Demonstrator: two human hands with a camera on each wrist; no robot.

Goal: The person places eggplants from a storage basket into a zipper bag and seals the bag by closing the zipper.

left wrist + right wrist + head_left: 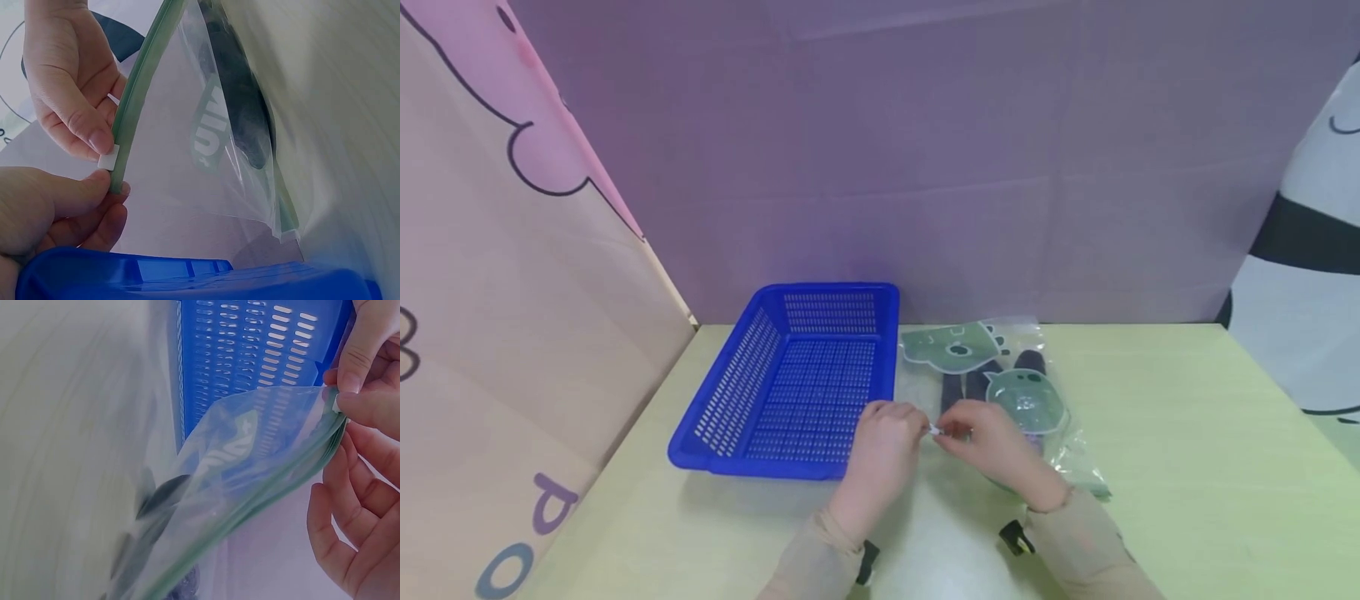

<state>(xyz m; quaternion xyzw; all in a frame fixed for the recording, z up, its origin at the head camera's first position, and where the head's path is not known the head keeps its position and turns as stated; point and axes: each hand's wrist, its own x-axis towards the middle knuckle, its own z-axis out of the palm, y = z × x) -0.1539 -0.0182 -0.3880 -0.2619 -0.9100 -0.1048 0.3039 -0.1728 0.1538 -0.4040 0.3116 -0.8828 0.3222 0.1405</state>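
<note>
A clear zip bag (1026, 404) with green animal prints lies on the table to the right of the basket, its near edge lifted in both hands. Dark, long soft-looking items (951, 393) show inside it. My left hand (886, 442) pinches the end of the bag's green zip strip (130, 109) between thumb and fingers. Close beside it, my right hand (996, 446) pinches the small white zip slider (109, 157) near that same end. In the right wrist view the strip sags away from the fingers, with its two sides lying close together by the hands.
A blue plastic basket (784, 473) with slotted walls stands left of the bag, its right rim next to my left hand. The pale wooden table (1187, 433) extends to the right. A purple cloth backdrop (925, 167) hangs behind, with printed cloth on both sides.
</note>
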